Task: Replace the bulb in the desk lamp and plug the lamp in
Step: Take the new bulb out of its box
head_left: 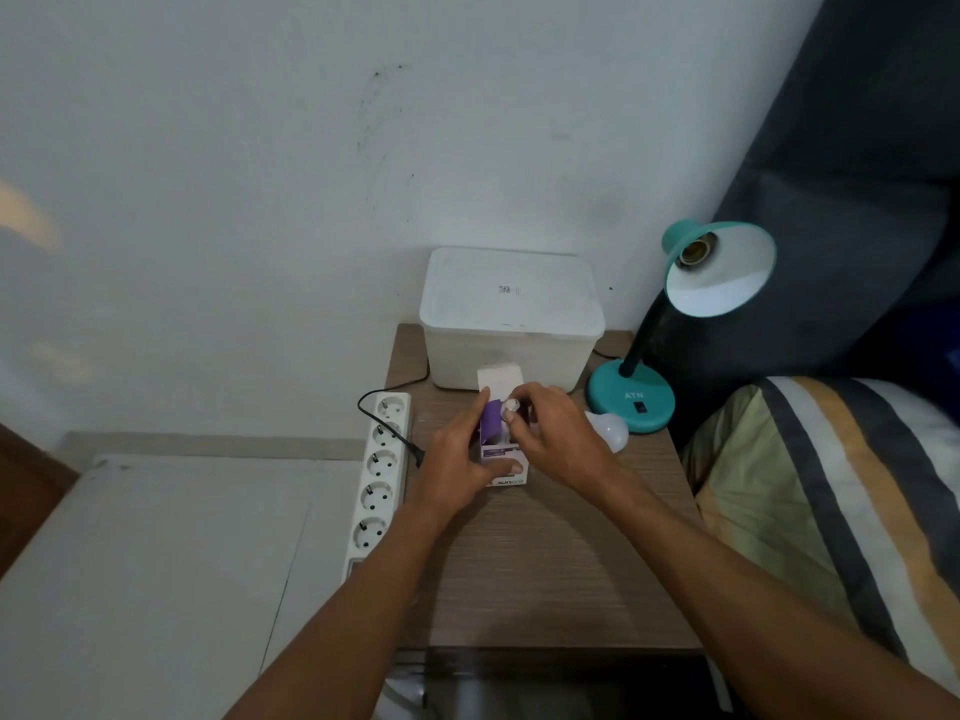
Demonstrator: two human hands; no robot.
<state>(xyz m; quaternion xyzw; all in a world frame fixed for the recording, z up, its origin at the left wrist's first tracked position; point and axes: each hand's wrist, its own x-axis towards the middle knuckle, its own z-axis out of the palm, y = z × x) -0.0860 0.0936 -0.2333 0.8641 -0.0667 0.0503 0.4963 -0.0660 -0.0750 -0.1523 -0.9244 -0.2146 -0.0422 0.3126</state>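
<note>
Surroundings: wooden table top (545, 563) against a pale wall. At its far edge, a white lidded tub (511, 317). To the right of the tub, the teal desk lamp (675, 324): base on the table, shade tilted toward me, socket bare. A loose white bulb (608, 429) lies on the table just beside the lamp base, close behind my right wrist. Along the table's left edge runs a white power strip (379, 475), long axis running away from me; a black cord (387, 407) loops over its far end and its plug lies beside it. Striped bedding (841, 501) at right.

Bulb box (501, 444): purple and white, held above the table centre in front of the tub, long axis running away from me, open flap at the far end.

My left hand (457, 459) grips the box from the left, thumb across its near face. My right hand (550, 433) has fingertips curled together at the open end, pinching something small and pale there; cannot tell what.
</note>
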